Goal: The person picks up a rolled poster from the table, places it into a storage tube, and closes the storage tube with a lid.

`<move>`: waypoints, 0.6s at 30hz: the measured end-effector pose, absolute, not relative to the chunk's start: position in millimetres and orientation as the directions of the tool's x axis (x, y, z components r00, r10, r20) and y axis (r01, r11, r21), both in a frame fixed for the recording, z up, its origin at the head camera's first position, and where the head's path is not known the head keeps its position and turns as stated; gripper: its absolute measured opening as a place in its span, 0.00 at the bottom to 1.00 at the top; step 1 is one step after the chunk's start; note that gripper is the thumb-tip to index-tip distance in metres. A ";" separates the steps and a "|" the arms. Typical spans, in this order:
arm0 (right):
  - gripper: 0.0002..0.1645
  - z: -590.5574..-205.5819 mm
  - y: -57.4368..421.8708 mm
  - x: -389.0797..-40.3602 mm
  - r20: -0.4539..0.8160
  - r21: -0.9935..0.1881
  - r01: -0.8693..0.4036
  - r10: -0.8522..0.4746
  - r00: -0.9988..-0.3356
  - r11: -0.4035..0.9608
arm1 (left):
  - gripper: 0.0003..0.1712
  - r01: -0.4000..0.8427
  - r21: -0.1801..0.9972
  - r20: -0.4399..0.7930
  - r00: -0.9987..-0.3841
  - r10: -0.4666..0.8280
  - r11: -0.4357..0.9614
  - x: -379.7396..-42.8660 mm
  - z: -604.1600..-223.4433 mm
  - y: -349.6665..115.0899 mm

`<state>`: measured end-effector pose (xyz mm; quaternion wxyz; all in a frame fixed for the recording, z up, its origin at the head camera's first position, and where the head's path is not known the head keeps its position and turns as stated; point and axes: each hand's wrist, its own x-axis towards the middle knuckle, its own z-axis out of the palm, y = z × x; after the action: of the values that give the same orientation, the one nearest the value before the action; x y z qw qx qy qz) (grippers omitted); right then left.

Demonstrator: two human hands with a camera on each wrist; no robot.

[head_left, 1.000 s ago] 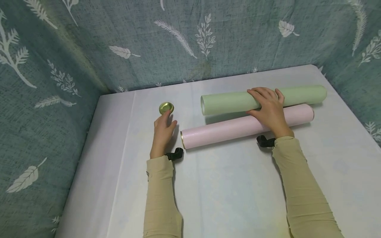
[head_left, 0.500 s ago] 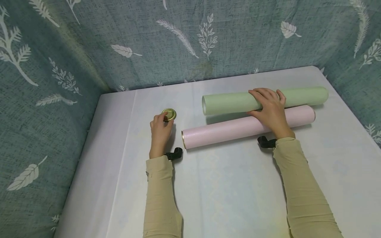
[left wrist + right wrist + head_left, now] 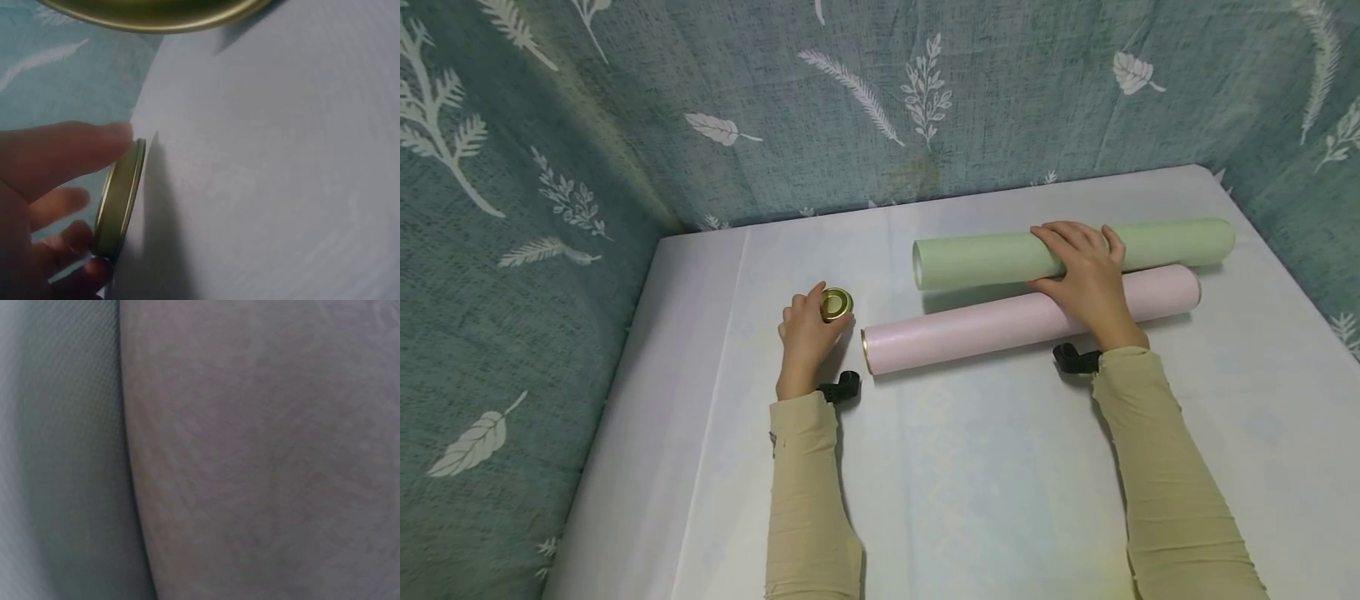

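My left hand [image 3: 808, 333] pinches a small round gold metal lid [image 3: 837, 305] by its edge, just left of the pink tube's end. In the left wrist view the lid [image 3: 120, 200] is seen edge-on between thumb and fingers, tilted, close over the table. My right hand [image 3: 1090, 279] grips the long pale green tube [image 3: 973, 262] from above, fingers over its far side and thumb on the near side. Under that hand lies the pink tube [image 3: 955, 337], its gold-rimmed end toward my left hand. Close up, the pink surface [image 3: 262, 450] fills most of the right wrist view.
Both tubes lie side by side on a white-covered table [image 3: 970, 483]. A teal curtain [image 3: 835, 108] with white leaf prints surrounds its back and sides. A gold rim [image 3: 162, 22] shows at the top of the left wrist view.
My left hand has taken hold of the gold lid and brought it nearer to me and rightward, toward the pink tube's end. The right hand and both tubes stay in place.
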<state>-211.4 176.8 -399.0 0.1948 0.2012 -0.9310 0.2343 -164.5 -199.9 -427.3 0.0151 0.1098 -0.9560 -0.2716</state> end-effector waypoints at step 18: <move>0.43 -397.4 176.8 -210.9 0.455 -0.357 -0.465 -0.283 -0.844 0.810 | 0.36 -0.213 0.526 -0.027 -0.972 -0.234 0.823 -160.9 -426.0 -195.1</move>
<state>-210.9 176.8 -397.4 0.1941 0.2009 -0.9313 0.2336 -160.9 -195.1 -426.0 0.0195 0.1171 -0.9546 -0.2732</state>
